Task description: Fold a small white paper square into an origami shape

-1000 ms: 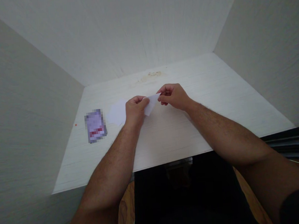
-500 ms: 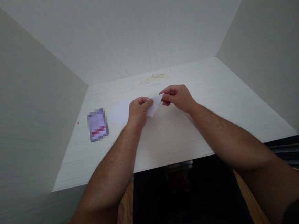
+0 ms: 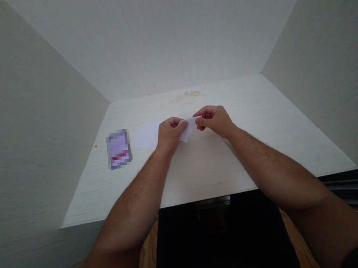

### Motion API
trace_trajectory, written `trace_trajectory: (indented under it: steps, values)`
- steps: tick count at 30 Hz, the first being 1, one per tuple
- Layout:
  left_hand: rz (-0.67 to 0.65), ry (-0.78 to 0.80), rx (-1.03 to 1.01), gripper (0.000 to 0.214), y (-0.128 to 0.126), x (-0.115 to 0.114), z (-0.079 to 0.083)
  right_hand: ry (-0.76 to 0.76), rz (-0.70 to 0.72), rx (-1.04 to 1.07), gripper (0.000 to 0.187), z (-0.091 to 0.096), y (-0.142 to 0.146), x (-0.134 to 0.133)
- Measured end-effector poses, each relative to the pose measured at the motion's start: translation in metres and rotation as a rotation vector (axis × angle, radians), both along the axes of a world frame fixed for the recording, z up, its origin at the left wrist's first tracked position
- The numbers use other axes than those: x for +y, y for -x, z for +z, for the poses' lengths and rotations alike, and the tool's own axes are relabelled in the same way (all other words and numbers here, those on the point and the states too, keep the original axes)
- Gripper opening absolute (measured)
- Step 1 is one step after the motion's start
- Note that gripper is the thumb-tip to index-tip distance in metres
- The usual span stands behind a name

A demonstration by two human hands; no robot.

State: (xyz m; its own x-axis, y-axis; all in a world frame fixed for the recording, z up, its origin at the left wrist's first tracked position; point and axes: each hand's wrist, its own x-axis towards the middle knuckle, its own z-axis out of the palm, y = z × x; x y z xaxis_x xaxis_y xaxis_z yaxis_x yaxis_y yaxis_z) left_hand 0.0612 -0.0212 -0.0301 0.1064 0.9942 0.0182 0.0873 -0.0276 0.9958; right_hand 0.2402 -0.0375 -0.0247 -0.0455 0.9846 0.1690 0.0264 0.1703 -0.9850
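Observation:
Between my two hands is a small piece of folded white paper, held up over the white table. My left hand pinches its left side, with the thumb lying on top. At the upper right corner, the thumb and fingertips of my right hand grip the paper. More white paper lies flat on the table just left of my left hand, which partly covers it.
A blurred purple rectangular object with a red band lies on the left of the table. A small orange dot is beside it. Pale walls enclose the back and both sides. A stained patch marks the back.
The upper right part of the paper looks folded over more now, and its pointed tip no longer shows as before. Both hands keep their grip; the whole view has shifted slightly.

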Motion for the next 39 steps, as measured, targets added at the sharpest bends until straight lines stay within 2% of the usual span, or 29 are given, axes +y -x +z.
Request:
trace_trajectory:
  steps: [4,14,21,29,33,35,37,39]
  values:
    - [-0.029,-0.073,0.103,0.020,0.000,-0.003,0.003,-0.066,-0.047,-0.165,0.020,-0.002,0.002,-0.001]
    - [-0.004,-0.107,0.056,0.019,-0.001,-0.001,-0.002,-0.302,-0.103,-0.549,0.009,-0.002,0.012,-0.009]
    - [-0.010,-0.076,-0.123,0.022,-0.001,-0.002,-0.004,-0.542,-0.123,-0.636,0.013,-0.008,0.009,-0.007]
    - [0.010,0.009,-0.234,0.023,-0.004,-0.001,-0.003,-0.547,-0.101,-0.767,0.023,-0.007,0.005,-0.007]
    - [0.067,0.025,-0.266,0.026,-0.004,0.003,-0.005,-0.580,-0.049,-0.865,0.045,-0.005,0.005,-0.010]
    - [0.105,0.014,-0.221,0.026,-0.004,0.004,-0.006,-0.565,-0.029,-0.847,0.054,-0.006,0.005,-0.010]
    - [0.119,-0.005,-0.162,0.025,-0.003,0.004,-0.005,-0.521,-0.042,-0.771,0.054,-0.007,0.007,-0.010]
    - [0.102,-0.031,-0.116,0.024,-0.003,0.002,-0.004,-0.446,-0.096,-0.669,0.042,-0.006,0.008,-0.008]
